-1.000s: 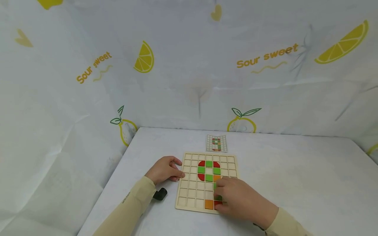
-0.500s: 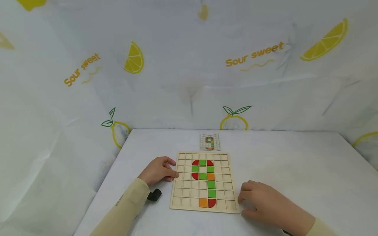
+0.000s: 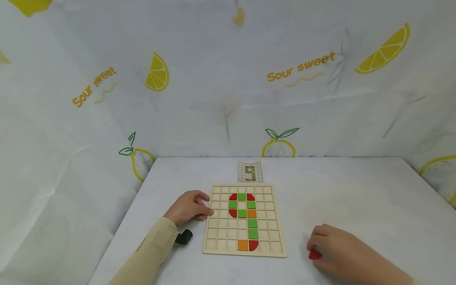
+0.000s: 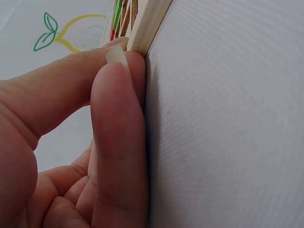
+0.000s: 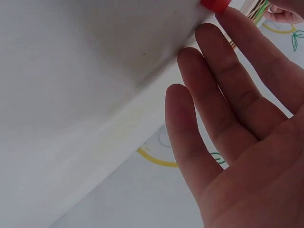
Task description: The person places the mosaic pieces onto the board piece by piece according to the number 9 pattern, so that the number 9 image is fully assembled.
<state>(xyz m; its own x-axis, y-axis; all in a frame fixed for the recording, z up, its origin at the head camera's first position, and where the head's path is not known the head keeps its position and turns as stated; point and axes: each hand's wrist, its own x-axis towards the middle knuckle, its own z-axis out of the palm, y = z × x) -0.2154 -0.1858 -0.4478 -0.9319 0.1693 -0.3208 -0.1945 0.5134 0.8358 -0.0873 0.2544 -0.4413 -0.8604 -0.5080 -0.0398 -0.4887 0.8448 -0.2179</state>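
Observation:
A wooden grid board lies on the white table, with red quarter-round, green square and orange square tiles set in some cells in the shape of a 9. At its left edge my left hand holds the rim between thumb and fingers; in the left wrist view the fingertips meet the board's edge. Off to the right of the board, low over the table, my right hand pinches a red tile. The right wrist view shows this red tile at the fingertips, the other fingers extended.
Just behind the board lies a small pattern card printed with a similar coloured figure. A black object sits by the left wrist. A white lemon-print sheet rises behind the table.
My right hand has left the board's lower right and moved right across the table; a red tile now shows in its fingers. The left hand stays at the board's edge. The head view has shifted slightly.

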